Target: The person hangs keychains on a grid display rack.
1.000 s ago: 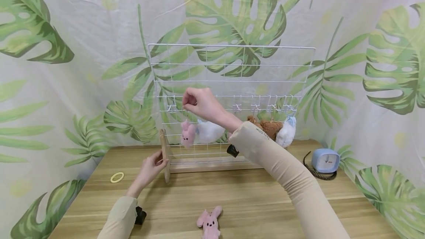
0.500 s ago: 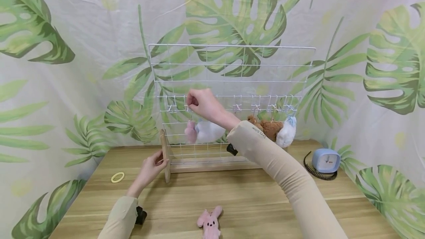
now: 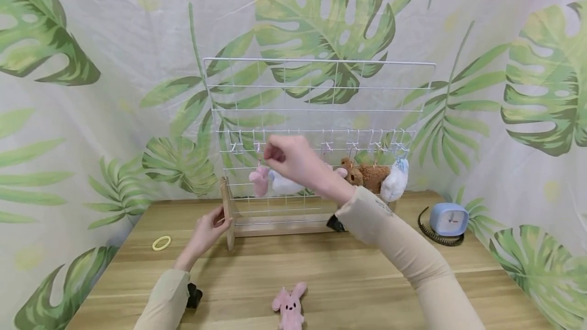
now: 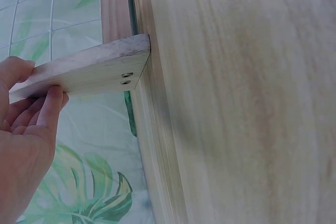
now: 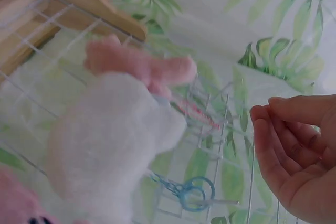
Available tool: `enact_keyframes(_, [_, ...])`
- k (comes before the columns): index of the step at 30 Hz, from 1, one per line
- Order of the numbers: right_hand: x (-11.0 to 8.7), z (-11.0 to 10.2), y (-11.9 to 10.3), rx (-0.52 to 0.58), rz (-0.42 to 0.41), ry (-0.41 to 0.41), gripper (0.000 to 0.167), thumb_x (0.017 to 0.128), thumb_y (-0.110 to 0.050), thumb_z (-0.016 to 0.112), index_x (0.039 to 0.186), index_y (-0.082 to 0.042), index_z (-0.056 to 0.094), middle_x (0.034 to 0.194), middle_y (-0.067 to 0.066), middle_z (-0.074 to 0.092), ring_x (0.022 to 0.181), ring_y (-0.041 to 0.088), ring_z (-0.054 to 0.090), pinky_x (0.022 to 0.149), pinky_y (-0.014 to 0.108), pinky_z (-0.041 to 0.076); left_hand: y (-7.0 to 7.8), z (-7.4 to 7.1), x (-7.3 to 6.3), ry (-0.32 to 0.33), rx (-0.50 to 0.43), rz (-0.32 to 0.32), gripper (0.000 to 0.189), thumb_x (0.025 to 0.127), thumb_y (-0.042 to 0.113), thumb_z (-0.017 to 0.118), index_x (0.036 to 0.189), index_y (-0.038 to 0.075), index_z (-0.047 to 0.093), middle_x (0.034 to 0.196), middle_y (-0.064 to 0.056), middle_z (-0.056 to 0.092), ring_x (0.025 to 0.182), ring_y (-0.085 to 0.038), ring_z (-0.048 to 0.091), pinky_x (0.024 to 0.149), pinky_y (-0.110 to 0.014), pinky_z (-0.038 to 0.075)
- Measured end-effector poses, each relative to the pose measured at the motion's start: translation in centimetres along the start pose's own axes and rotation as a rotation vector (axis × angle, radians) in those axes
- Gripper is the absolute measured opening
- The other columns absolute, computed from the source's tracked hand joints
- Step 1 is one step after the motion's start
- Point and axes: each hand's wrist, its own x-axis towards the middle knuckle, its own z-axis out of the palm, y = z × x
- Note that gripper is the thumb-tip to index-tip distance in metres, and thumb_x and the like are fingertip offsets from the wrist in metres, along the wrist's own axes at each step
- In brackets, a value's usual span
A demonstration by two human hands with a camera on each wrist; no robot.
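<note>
My left hand [image 3: 210, 230] grips the wooden side board [image 4: 89, 69] of a white wire grid rack [image 3: 321, 110], thumb on one face and fingers on the other. My right hand [image 3: 293, 159] is in front of the rack, apart from it, with fingers loosely bent and nothing between them [image 5: 296, 150]. Nearest to it hangs a small pink plush toy [image 3: 259, 181] from a hook, its face turned away. Beside that toy hangs a white plush [image 5: 105, 145] on a blue ring [image 5: 197, 193]. A pink plush bunny [image 3: 290, 309] lies face up on the table.
Brown plush toys [image 3: 373, 177] and a white plush with blue trim [image 3: 394, 181] hang at the rack's right end. A blue clock [image 3: 449, 219] with a black coiled cord [image 3: 435, 238] stands at right. A yellow ring [image 3: 161, 243] lies on the table [image 3: 220, 289] at left.
My right hand has let go of the top of the small pink plush and moved right and slightly down from it. That toy now hangs turned around. My left hand has stayed on the side board.
</note>
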Motion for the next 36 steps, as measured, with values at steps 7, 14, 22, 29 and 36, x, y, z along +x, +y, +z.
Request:
enact_keyframes(7, [-6.5,4.1,1.3,-0.024,-0.091,-0.168,0.009,0.083,0.004,0.071,0.085,-0.004,0.065,0.079,0.007,0.071,0.07,0.012,0.067,0.064,0.007,0.055,-0.4,0.1,0.1,-0.003,0.009,-0.019,0.05,0.099,0.007,0.058,0.14,-0.017,0.043,0.134,-0.037,0.054,0.124,-0.047,0.057,0.1,-0.044,0.055])
enact_keyframes(14, [-12.5,9.8,4.3,-0.013,0.074,-0.428,0.007,0.085,-0.002,0.073,0.084,-0.007,0.068,0.08,0.004,0.074,0.068,0.001,0.064,0.061,0.002,0.05,-0.3,0.0,0.1,0.001,0.017,-0.015,0.05,0.098,0.005,0.059,0.14,-0.018,0.043,0.134,-0.038,0.054,0.124,-0.048,0.057,0.099,-0.043,0.055])
enact_keyframes(22, [-16.1,13.3,6.3,0.013,0.231,-0.623,0.008,0.083,-0.005,0.074,0.079,-0.012,0.069,0.072,-0.006,0.069,0.061,-0.01,0.05,0.055,0.002,0.044,-0.2,0.1,0.1,-0.006,0.019,-0.025,0.05,0.099,0.007,0.058,0.141,-0.017,0.042,0.134,-0.038,0.054,0.124,-0.047,0.057,0.099,-0.042,0.056])
enact_keyframes(29, [-16.3,14.1,5.9,-0.056,0.25,-0.711,0.009,0.079,-0.014,0.081,0.073,-0.014,0.074,0.065,-0.011,0.064,0.054,-0.01,0.042,0.047,0.002,0.037,-0.1,0.0,0.1,-0.01,0.024,-0.044,0.051,0.099,0.008,0.058,0.142,-0.016,0.041,0.134,-0.037,0.054,0.124,-0.046,0.058,0.099,-0.043,0.056])
enact_keyframes(36, [-16.2,14.6,5.4,-0.083,0.295,-0.73,0.01,0.076,-0.01,0.081,0.071,-0.014,0.073,0.066,-0.013,0.062,0.057,-0.008,0.044,0.05,0.003,0.04,0.1,-0.1,0.0,-0.017,0.023,-0.039,0.052,0.1,0.011,0.058,0.142,-0.016,0.041,0.135,-0.037,0.054,0.124,-0.047,0.057,0.099,-0.044,0.056])
